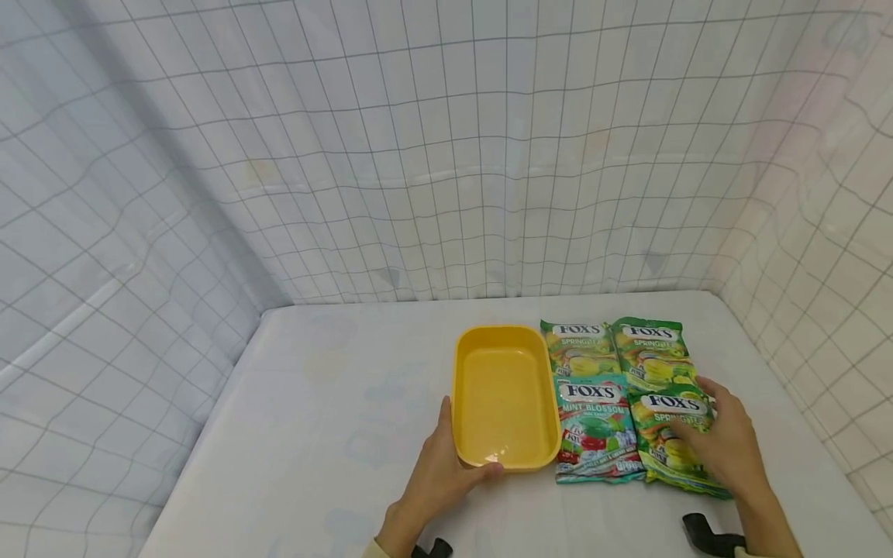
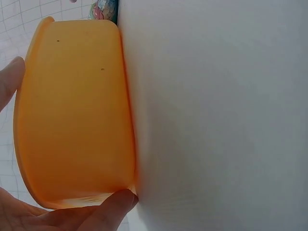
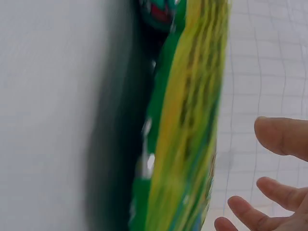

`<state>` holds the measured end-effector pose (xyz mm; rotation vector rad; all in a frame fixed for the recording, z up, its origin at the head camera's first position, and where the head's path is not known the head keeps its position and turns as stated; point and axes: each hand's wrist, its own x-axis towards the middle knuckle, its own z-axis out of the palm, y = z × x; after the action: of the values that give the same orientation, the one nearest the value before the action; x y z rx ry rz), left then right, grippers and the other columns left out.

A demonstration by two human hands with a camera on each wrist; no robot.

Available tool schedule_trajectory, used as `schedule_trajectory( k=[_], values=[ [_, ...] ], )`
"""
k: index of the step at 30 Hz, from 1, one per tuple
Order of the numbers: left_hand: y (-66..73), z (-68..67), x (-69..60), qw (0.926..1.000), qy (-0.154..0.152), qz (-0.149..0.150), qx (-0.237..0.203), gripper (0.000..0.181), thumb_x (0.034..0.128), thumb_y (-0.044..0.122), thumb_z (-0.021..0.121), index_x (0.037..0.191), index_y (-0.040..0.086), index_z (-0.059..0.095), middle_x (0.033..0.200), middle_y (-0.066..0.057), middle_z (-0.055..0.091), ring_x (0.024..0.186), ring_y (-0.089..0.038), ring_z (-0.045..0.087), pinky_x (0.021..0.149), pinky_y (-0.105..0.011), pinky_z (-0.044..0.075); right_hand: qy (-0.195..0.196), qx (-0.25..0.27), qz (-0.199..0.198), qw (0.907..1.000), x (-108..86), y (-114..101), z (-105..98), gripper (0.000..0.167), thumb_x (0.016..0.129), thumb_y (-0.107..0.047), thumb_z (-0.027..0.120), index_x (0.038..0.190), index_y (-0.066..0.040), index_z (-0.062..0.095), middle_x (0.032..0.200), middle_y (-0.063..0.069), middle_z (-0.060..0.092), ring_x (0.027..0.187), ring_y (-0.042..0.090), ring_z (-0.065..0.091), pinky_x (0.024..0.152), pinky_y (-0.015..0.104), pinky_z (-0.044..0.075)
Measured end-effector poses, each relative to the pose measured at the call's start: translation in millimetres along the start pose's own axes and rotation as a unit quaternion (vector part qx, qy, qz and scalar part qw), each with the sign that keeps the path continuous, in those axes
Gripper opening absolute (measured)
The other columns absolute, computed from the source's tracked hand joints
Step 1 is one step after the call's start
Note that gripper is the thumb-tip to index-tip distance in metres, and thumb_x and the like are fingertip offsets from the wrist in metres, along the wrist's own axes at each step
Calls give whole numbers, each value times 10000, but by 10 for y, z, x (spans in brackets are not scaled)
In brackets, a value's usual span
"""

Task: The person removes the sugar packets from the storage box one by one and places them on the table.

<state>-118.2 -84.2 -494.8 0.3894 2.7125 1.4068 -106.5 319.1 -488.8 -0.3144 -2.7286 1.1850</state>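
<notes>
A yellow plastic tray (image 1: 504,403) stands on the white table, its inside bare. My left hand (image 1: 441,471) holds its near left corner, thumb along the front and fingers on the left side; the left wrist view shows the tray's outer wall (image 2: 77,110) and a fingertip low by the table. My right hand (image 1: 725,442) hovers over the near right green Fox's candy bag (image 1: 673,442). In the right wrist view its spread fingers (image 3: 281,137) are apart from that bag's side (image 3: 187,120). A teal Mint Blossom candy bag (image 1: 598,430) lies between tray and green bag.
Two more green Fox's candy bags, one left (image 1: 580,349) and one right (image 1: 654,353), lie behind the front pair. White grid-lined cloth (image 1: 488,194) hangs around the back and sides of the table (image 1: 335,418). Black straps show at both wrists.
</notes>
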Motion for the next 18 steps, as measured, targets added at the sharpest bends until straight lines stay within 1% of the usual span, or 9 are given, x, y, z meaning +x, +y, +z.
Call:
schedule_trajectory(
  k=[3, 5, 8, 11, 15, 18],
  values=[
    [2, -4, -2, 9998, -24, -198, 34, 1331, 744, 561, 870, 1615, -23, 49, 1557, -223, 401, 1269, -298, 546, 1063, -520, 434, 138, 187, -84, 9997, -34, -111, 46, 837, 968, -243, 728, 1554, 100, 238, 1500, 395, 310, 1306, 608, 326, 962, 724, 331],
    [0, -11, 3, 9995, -50, -297, 43, 1294, 777, 554, 852, 1615, -24, 53, 1573, -231, 375, 1296, -320, 528, 1078, -531, 418, 186, 330, -141, 9992, -47, -185, 84, 829, 977, -267, 720, 1561, 80, 244, 1516, 368, 322, 1326, 592, 323, 973, 726, 324],
    [-11, -30, 13, 9994, -84, -322, 83, 1235, 820, 558, 815, 1615, -23, 69, 1585, -233, 354, 1330, -332, 506, 1092, -533, 402, 254, 592, -288, 9975, -55, -285, 147, 797, 979, -261, 715, 1570, 36, 271, 1523, 324, 360, 1352, 555, 328, 988, 724, 315],
    [-26, -59, 21, 9996, -127, -244, 38, 1196, 846, 539, 799, 1615, -25, 77, 1588, -229, 351, 1341, -325, 503, 1095, -521, 403, 296, 803, -449, 9953, -56, -360, 215, 753, 983, -252, 708, 1570, -5, 306, 1519, 288, 395, 1366, 530, 340, 991, 724, 310],
    [-48, -98, 32, 9998, -164, -57, -66, 1144, 877, 477, 795, 1613, -31, 82, 1598, -250, 315, 1363, -342, 490, 1066, -498, 438, 289, 800, -634, 9944, -62, -451, 292, 715, 980, -259, 713, 1549, -17, 355, 1496, 256, 442, 1345, 500, 379, 942, 696, 362],
    [-57, -121, 42, 9998, -148, 37, -106, 1118, 889, 454, 791, 1614, -27, 90, 1605, -271, 281, 1364, -373, 485, 1030, -490, 471, 195, 814, -667, 9943, -61, -516, 332, 715, 982, -275, 712, 1550, -25, 358, 1492, 249, 448, 1330, 486, 392, 917, 669, 394]
  ],
)
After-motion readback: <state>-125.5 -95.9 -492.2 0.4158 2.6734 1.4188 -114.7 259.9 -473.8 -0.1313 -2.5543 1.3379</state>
